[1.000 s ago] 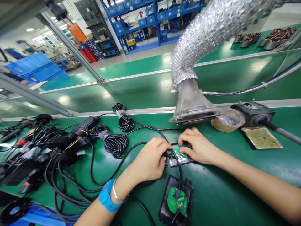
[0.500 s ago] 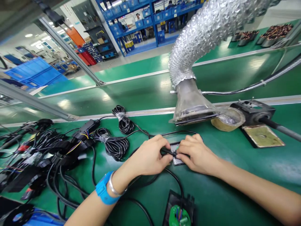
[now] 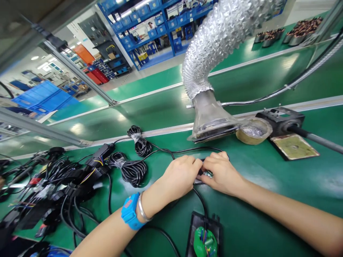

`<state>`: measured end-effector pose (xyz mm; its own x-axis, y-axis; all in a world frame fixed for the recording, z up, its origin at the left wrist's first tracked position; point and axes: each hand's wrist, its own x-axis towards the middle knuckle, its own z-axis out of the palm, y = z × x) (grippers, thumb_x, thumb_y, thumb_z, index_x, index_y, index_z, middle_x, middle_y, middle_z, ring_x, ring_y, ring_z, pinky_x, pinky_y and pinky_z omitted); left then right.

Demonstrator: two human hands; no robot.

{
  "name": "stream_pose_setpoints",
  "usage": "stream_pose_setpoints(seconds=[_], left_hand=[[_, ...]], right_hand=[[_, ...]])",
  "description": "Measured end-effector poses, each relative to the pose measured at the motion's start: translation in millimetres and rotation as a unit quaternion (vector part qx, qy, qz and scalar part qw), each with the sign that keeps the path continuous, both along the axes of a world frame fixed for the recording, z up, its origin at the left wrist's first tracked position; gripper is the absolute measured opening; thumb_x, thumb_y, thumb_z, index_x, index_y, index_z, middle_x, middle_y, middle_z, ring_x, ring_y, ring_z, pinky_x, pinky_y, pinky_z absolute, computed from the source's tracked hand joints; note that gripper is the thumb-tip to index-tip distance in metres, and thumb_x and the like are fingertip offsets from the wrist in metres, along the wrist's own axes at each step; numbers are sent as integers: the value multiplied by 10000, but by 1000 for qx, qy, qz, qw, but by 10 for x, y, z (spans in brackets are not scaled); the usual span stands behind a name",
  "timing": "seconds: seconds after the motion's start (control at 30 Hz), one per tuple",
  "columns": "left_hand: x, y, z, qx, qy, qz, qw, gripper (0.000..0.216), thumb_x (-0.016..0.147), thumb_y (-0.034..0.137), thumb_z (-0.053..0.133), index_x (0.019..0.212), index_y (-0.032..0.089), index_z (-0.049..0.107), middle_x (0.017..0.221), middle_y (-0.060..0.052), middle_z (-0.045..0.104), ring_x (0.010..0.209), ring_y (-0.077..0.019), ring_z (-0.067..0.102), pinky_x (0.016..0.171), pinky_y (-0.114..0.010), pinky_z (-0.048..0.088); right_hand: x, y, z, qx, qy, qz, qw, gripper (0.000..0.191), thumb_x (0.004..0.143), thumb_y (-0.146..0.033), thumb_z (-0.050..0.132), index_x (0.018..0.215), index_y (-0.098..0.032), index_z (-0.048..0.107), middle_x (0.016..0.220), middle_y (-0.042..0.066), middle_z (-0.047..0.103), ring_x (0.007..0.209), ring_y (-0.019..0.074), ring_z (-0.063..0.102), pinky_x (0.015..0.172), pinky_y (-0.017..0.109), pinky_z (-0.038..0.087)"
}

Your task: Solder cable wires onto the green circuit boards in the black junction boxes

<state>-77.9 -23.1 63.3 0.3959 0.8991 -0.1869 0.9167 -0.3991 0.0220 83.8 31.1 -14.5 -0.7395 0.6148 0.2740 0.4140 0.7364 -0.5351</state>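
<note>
My left hand (image 3: 182, 175), with a blue wrist strap (image 3: 132, 211) and a silver bangle, is closed at the end of a black cable, which its fingers mostly hide. Against its fingertips, my right hand (image 3: 222, 173) pinches a small green circuit board (image 3: 208, 174). Under both hands lies a small dark case with a light inside (image 3: 198, 181), mostly covered. Closer to me, an open black housing (image 3: 190, 233) contains a round green circuit board (image 3: 205, 242) with coloured wires. A black cable (image 3: 201, 200) runs from this housing up towards my hands.
Two coiled black cables (image 3: 131, 170) lie left of my hands. Farther left is a heap of black housings and wires (image 3: 50, 192). A fume hood (image 3: 210, 117) on a silver duct hangs behind. At right are a round tub (image 3: 253, 132), a soldering-iron holder (image 3: 281, 119) and a sponge tray (image 3: 294, 147).
My hands have come closer together over the small case. The green board now shows at my right fingertips, and the cable end has become hidden. The camera view has shifted slightly.
</note>
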Motion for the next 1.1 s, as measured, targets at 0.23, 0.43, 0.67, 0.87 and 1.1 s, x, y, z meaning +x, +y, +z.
stream_pose_setpoints(seconds=[0.23, 0.43, 0.67, 0.87, 1.1], left_hand=[[-34, 109, -35, -64, -21, 18, 998, 328, 818, 463, 664, 945, 186, 544, 871, -19, 647, 787, -213, 620, 644, -300, 470], [-115, 199, -54, -83, 60, -97, 990, 228, 958, 367, 474, 891, 172, 571, 840, -33, 641, 747, -194, 628, 643, -287, 464], [-93, 360, -18, -165, 29, -74, 983, 199, 934, 279, 432, 833, 181, 572, 779, -18, 647, 690, -185, 623, 607, -266, 418], [-42, 351, -9, -174, 8, 0, 985, 278, 902, 202, 405, 643, 184, 503, 612, 6, 586, 559, -138, 542, 516, -246, 299], [-120, 144, 118, -210, -42, 94, 972, 288, 950, 389, 446, 749, 200, 526, 663, 38, 627, 593, -127, 569, 528, -227, 320]], right_hand=[[-79, -20, -124, -22, 51, -32, 998, 108, 683, -202, 757, 690, -172, 654, 651, -24, 614, 734, 139, 481, 731, 321, 218], [-110, -27, -140, -25, 65, -35, 997, 250, 721, -287, 773, 581, -160, 608, 608, -20, 573, 699, 131, 429, 693, 321, 187], [-96, -80, -112, -6, 73, -39, 997, 206, 730, -152, 668, 561, -145, 552, 609, -7, 550, 670, 131, 376, 670, 331, 162], [-87, -118, -130, 10, 86, -44, 995, 187, 713, -159, 636, 557, -155, 533, 601, -10, 538, 668, 133, 371, 680, 333, 171], [-53, -116, -127, 41, 91, -38, 994, 191, 754, -201, 643, 592, -162, 550, 628, 3, 547, 687, 148, 385, 684, 332, 179]])
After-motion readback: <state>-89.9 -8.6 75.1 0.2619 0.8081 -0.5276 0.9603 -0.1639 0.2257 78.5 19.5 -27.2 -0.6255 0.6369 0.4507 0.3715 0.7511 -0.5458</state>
